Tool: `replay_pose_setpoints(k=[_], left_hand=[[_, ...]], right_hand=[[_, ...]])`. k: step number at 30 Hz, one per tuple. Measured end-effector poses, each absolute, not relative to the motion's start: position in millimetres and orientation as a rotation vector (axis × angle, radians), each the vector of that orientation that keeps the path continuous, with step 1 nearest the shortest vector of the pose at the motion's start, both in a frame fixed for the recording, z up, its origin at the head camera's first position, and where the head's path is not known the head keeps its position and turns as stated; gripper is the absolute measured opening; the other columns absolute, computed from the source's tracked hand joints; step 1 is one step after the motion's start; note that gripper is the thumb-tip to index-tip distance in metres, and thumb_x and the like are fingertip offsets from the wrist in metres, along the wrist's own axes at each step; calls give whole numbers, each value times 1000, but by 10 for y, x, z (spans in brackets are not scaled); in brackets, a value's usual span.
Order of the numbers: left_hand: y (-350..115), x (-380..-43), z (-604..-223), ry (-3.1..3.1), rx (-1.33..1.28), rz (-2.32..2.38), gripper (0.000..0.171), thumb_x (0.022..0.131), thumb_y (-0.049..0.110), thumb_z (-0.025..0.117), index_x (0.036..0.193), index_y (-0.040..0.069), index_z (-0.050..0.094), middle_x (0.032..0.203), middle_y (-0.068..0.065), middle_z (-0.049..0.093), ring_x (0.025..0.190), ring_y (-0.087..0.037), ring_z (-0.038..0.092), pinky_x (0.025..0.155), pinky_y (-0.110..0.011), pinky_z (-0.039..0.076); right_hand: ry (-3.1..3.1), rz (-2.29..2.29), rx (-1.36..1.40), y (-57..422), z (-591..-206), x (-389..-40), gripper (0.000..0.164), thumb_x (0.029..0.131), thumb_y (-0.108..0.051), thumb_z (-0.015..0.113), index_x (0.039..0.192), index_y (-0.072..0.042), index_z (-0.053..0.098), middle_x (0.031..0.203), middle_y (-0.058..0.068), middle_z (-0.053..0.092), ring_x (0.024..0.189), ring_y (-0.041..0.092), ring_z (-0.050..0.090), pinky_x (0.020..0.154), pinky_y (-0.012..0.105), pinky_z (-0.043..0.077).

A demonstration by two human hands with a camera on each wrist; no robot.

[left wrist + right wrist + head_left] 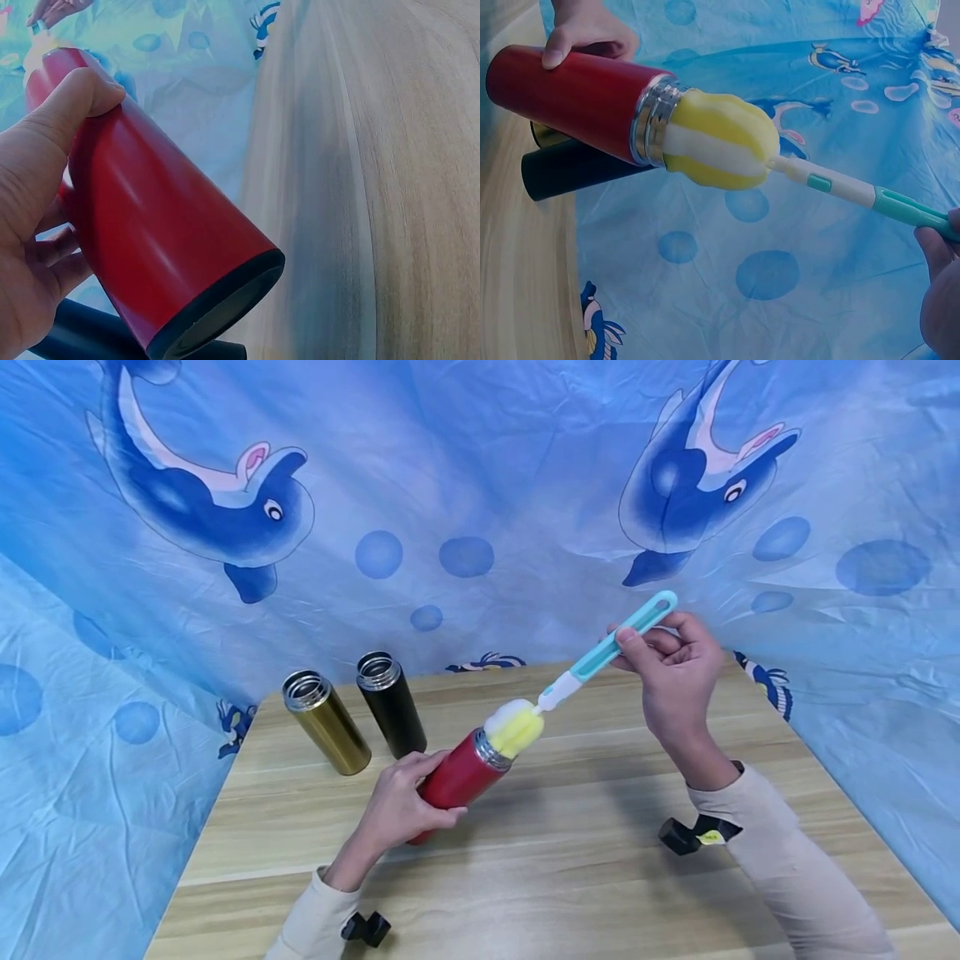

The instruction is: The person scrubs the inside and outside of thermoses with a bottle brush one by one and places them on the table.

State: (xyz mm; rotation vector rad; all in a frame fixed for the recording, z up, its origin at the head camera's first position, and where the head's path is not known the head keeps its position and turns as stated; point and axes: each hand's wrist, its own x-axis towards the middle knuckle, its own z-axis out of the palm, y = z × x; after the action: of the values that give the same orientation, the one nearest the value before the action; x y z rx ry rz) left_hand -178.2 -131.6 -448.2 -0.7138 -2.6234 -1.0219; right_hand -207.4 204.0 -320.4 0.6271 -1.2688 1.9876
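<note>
My left hand [408, 797] grips a red thermos bottle [459, 777] round its body, tilted with its steel mouth up and to the right. In the left wrist view the bottle's dark base [225, 304] faces the camera. My right hand [678, 672] pinches the teal handle of a bottle brush [611, 647]. The brush's yellow and white sponge head [724, 142] sits at the thermos mouth, its tip inside the steel neck [652, 120] and most of it outside. No lid is on the red bottle.
A gold thermos [333, 731] and a black thermos [393, 710] stand without lids at the back left of the wooden table [600, 877]. A blue dolphin-print cloth [495, 468] hangs behind the table and along its sides. Each wrist wears a small black camera mount [682, 837].
</note>
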Motion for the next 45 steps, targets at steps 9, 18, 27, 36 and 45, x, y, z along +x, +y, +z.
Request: replay_pose_setpoints(k=[9,18,27,36,45], left_hand=[[-1303,-1796,-4471,-2592,-754,-989,78,59,28,99,129,11,70,114,-4,70,96,-19,66,71,-36,62],[-1290,-1770,-4464,-2595,-734,-1031,78,61,29,98,131,10,69,115,-5,70,97,-18,66,73,-33,61],[-1258,-1762,-4479,-2616,-704,-1056,78,61,29,98,131,11,69,115,-4,71,97,-18,67,72,-32,61],[-1258,-1785,-4466,-2629,-700,-1076,77,63,29,98,132,11,69,116,-4,71,98,-18,66,74,-34,61],[-1299,-1806,-4476,-2602,-715,-1062,76,64,28,98,131,10,69,113,-4,70,95,-17,65,72,-31,60]], right_hand=[[-1294,1994,603,1954,-3265,-2061,17,86,17,69,102,13,63,87,18,76,84,25,77,70,34,62],[-1239,2016,571,1867,-3323,-2063,21,86,17,68,107,13,65,91,19,77,83,24,77,71,34,62],[-1191,2013,569,1783,-3341,-2090,28,87,17,68,114,18,67,94,21,77,82,27,77,72,35,62],[-1131,2029,564,1722,-3348,-2106,32,86,18,68,119,18,66,94,21,76,79,24,77,71,34,62],[-1151,2037,544,1701,-3386,-2110,31,86,16,69,117,17,67,93,20,77,80,25,77,71,34,62]])
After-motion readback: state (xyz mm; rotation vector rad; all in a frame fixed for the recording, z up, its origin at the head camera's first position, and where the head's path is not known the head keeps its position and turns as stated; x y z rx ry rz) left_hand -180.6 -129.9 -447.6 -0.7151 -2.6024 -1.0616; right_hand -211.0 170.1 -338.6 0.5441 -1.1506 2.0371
